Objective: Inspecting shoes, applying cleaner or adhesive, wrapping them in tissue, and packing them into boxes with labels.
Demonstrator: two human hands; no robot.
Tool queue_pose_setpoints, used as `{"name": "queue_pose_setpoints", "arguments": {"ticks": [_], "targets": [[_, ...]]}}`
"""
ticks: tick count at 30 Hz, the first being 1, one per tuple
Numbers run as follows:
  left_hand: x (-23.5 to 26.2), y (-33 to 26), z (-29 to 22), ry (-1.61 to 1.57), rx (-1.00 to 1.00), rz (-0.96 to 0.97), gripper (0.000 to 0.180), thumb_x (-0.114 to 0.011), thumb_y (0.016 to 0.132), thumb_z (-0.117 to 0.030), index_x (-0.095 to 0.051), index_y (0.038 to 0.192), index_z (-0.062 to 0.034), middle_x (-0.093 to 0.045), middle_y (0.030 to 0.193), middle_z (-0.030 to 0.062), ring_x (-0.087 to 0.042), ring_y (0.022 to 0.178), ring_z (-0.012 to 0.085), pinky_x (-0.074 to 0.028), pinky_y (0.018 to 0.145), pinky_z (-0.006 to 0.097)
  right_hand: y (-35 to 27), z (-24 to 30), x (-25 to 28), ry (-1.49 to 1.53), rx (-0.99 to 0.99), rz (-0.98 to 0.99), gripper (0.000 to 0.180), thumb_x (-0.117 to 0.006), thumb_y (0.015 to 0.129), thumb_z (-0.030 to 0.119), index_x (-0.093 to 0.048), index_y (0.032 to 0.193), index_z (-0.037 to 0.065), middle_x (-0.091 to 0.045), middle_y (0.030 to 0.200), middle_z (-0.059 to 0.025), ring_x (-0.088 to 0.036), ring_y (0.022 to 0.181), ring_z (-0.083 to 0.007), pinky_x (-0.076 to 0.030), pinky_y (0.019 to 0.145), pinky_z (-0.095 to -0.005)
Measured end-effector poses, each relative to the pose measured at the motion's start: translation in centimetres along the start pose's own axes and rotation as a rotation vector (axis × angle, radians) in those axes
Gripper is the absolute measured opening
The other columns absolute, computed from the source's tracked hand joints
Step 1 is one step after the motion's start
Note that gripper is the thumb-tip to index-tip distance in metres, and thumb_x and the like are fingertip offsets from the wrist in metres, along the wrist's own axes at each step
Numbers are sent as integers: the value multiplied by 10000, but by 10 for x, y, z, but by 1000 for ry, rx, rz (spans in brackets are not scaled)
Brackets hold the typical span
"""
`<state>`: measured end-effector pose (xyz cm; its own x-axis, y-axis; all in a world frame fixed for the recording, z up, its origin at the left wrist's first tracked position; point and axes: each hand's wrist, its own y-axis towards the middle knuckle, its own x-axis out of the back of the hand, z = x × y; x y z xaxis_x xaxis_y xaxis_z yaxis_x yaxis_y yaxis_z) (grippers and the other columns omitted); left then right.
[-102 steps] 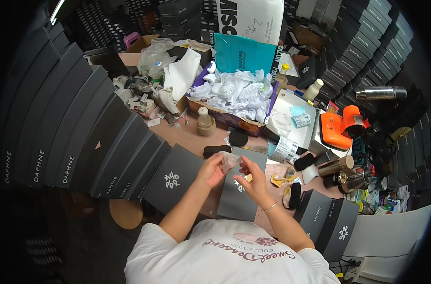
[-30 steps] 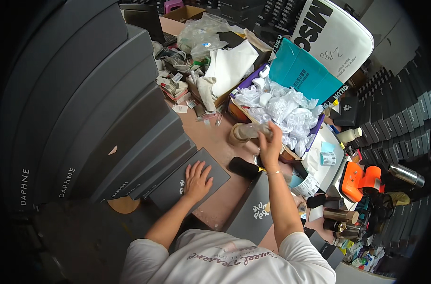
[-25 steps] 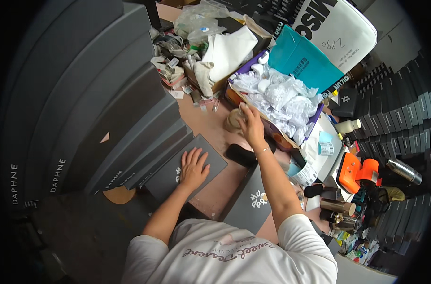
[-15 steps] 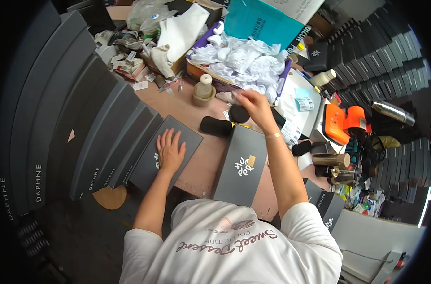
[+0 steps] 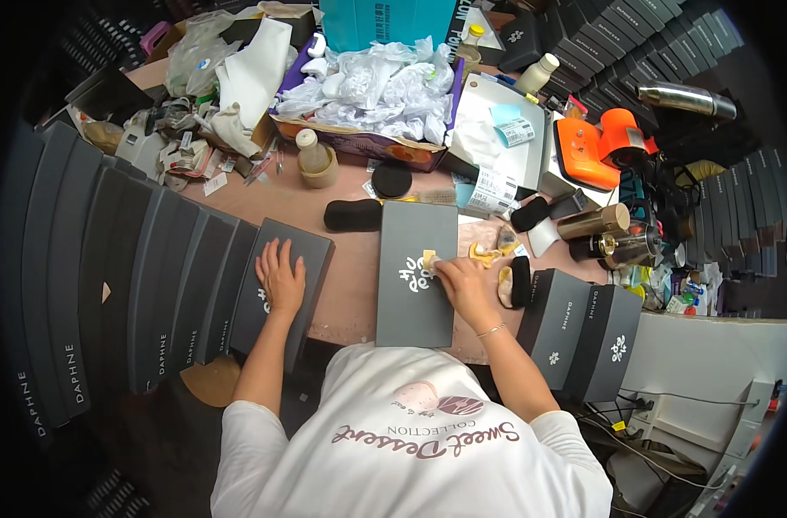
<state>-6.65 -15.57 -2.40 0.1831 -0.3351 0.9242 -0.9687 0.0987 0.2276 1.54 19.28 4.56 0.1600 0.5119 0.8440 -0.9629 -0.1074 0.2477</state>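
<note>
My left hand (image 5: 282,278) rests on the lid of a dark grey shoebox (image 5: 305,242), its fingers spread. A second grey shoebox (image 5: 415,319) lies in front of me with a white printed design on its lid. My right hand (image 5: 467,295) reaches onto that lid, its fingers pinched together at a small tan square (image 5: 429,255). Something pale shows at those fingertips, too small to name. Beyond the box lie a black oblong pad (image 5: 353,216), a round black lid-like disc (image 5: 391,180) and a pale-capped bottle in a tan cup (image 5: 317,164).
Rows of grey shoeboxes (image 5: 151,276) stand on my left, with two more boxes (image 5: 575,332) on my right. At the back is a purple-edged carton (image 5: 359,142) of crumpled white plastic. An orange device (image 5: 587,151) and a tan-capped flask (image 5: 594,223) stand right.
My right hand has come back from beside the bottle to the tan square on the middle box. My left hand stays flat on its box. The view has shifted.
</note>
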Motion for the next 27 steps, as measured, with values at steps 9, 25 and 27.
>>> {"name": "queue_pose_setpoints", "arguments": {"ticks": [9,25,27], "targets": [[3,0,-2,-25,19,3,451,-586,865,-250,-499,1270,-71,-432,1350,156,-336,1310,331,-190,1097,518,31,-18,-32,-208,97,71,202,-582,785,117,-658,972,105,-596,849,-23,-542,838,-198,-342,763,-365],[4,1,-4,-12,30,7,436,-586,861,-233,-505,1257,-67,-429,1350,152,-336,1307,326,-198,1096,512,6,-11,-39,-89,104,105,206,-611,783,92,-663,982,99,-592,841,-44,-564,847,-213,-360,758,-363],[4,0,-5,-11,36,15,440,-585,860,-234,-503,1259,-67,-426,1351,154,-336,1307,329,-196,1095,515,0,-17,-31,-116,64,140,200,-610,783,89,-670,974,99,-597,849,-42,-565,855,-211,-359,759,-359]]}}
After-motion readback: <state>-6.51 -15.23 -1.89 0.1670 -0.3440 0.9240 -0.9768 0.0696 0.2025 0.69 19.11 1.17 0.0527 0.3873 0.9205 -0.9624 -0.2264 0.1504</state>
